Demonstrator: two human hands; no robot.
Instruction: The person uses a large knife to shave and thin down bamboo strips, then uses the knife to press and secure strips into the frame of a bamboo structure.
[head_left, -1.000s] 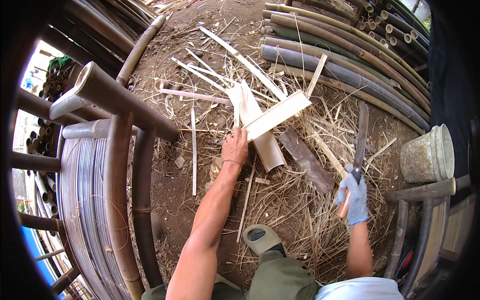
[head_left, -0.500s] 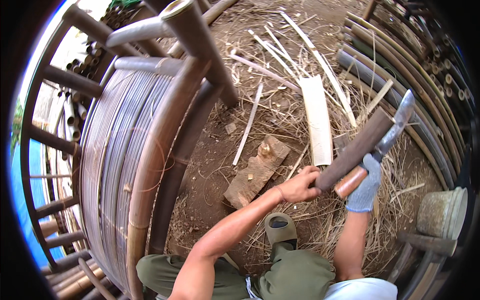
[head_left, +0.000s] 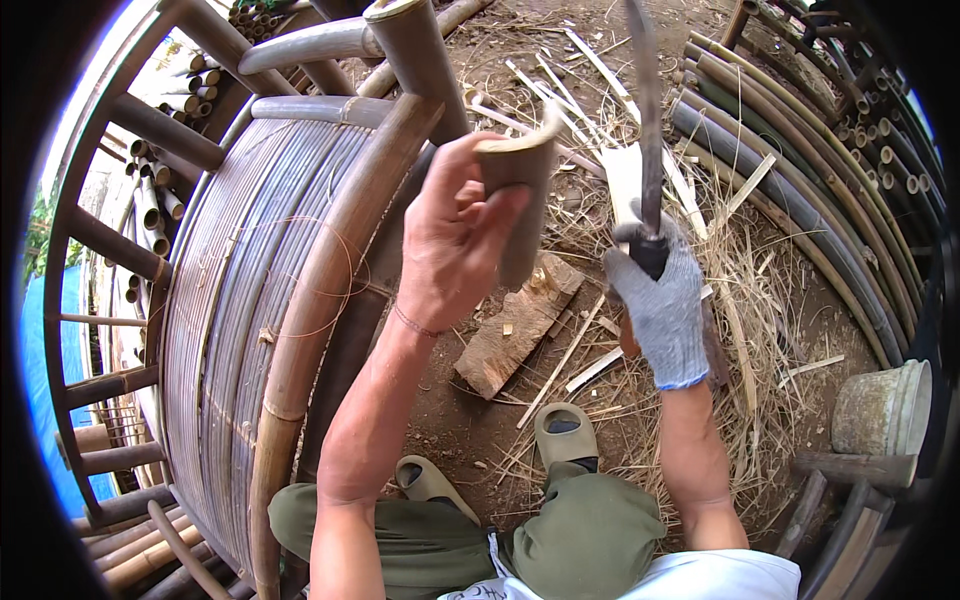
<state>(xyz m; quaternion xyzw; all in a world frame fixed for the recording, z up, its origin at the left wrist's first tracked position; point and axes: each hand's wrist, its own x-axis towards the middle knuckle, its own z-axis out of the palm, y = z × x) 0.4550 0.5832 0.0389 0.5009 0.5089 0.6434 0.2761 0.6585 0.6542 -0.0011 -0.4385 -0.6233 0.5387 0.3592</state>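
Left hand (head_left: 455, 235) is clamping the bamboo piece (head_left: 520, 205) upright, long axis near-to-far. Gloved right hand (head_left: 660, 300), fingers wrapped on the knife (head_left: 645, 120), is holding the blade just right of it, roughly parallel.

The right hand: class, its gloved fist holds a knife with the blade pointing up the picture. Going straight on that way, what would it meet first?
Likely the pale split bamboo slat just beyond the right hand, though depth is unclear and the raised knife may pass above it.
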